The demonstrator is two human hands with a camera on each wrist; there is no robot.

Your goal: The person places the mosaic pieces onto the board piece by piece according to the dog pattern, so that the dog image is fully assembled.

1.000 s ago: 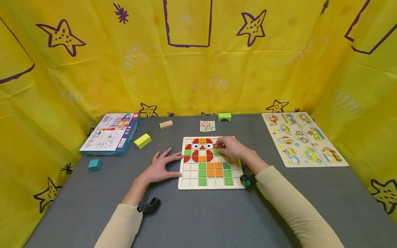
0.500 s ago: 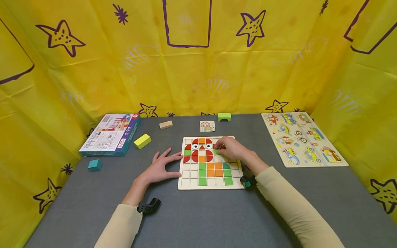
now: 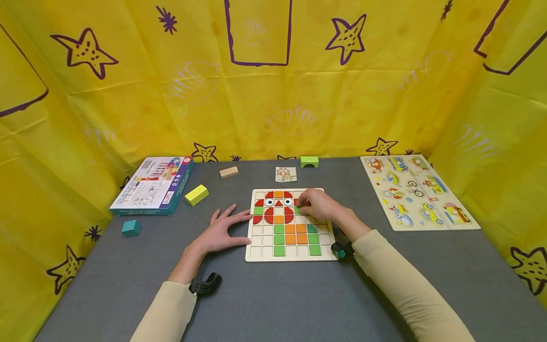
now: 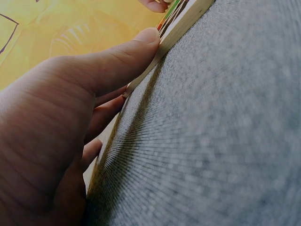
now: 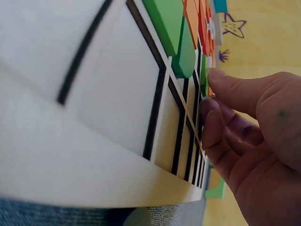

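A pale wooden grid board (image 3: 260, 254) lies on the table, with red, orange, green and teal tiles forming a figure with two round eyes. My right hand (image 3: 318, 204) reaches over its upper right part, thumb and fingers pinching a green square tile (image 3: 297, 209) that sits at a grid cell. In the right wrist view the thumb (image 5: 235, 84) meets this tile's edge; the fingers partly hide the cells around it. My left hand (image 3: 222, 232) lies spread at the board's left side, thumb (image 4: 127, 56) and fingertips touching the edge.
Behind the board are a small pattern card (image 3: 286, 174), a green arch block (image 3: 309, 162) and a plain wood block (image 3: 229, 172). Leftward lie a yellow block (image 3: 197, 195), a teal block (image 3: 131, 228) and a box (image 3: 149, 185). A vehicle puzzle board (image 3: 416, 192) lies right.
My right hand stays at the same spot over the board, its thumb and fingers shifting only slightly at the green tile. My left hand has not moved.
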